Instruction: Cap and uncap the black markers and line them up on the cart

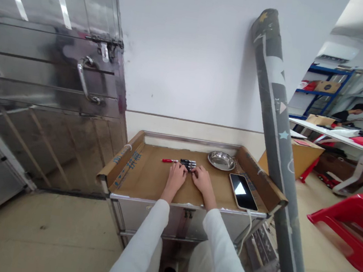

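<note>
My left hand (176,175) and my right hand (201,178) rest side by side on the brown cardboard (148,176) that lines a steel cart. Both lie flat with fingers stretched forward, and the fingertips touch a small bunch of black markers (188,163). A red pen (169,161) lies alone just left of the markers. Neither hand grips anything.
A round steel dish (221,160) sits at the back right of the cart, and a phone (243,191) with a cable lies at its right. A rolled grey mat (276,122) leans at the right. A steel door (42,67) stands left; a red stool (354,228) and a person far right.
</note>
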Demonstrator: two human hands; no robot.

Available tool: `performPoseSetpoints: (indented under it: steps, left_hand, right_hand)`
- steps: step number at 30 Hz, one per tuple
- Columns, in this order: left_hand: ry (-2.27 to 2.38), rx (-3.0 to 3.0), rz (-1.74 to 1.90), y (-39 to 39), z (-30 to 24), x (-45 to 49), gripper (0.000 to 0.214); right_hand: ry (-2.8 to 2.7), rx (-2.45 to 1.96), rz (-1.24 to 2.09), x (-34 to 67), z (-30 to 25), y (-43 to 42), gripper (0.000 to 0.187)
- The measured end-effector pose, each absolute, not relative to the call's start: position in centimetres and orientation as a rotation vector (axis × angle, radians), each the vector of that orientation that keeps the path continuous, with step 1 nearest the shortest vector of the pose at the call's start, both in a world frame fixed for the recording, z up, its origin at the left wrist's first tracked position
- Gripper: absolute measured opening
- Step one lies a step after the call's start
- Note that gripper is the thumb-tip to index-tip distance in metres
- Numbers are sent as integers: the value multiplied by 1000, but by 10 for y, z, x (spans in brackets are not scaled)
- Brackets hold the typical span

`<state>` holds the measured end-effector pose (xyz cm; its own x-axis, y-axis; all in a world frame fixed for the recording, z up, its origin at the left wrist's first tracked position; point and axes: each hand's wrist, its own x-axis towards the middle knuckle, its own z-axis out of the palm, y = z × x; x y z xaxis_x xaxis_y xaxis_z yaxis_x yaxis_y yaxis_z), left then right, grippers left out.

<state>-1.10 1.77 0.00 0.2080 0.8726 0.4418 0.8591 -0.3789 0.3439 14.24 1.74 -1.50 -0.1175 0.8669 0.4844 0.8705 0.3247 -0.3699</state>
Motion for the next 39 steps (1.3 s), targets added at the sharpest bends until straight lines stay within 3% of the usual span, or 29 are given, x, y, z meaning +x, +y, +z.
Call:
performPoseSetpoints:
  steps: [26,39]
  left_hand:
    - [1786,2428,903,14,4,-11,13]
    - [2082,2216,980,28,0,-13,46]
  right_hand:
    - [-1932,-1534,26,141,-12,15,20]
    - [-2099,-1392,97,135,1,3,38]
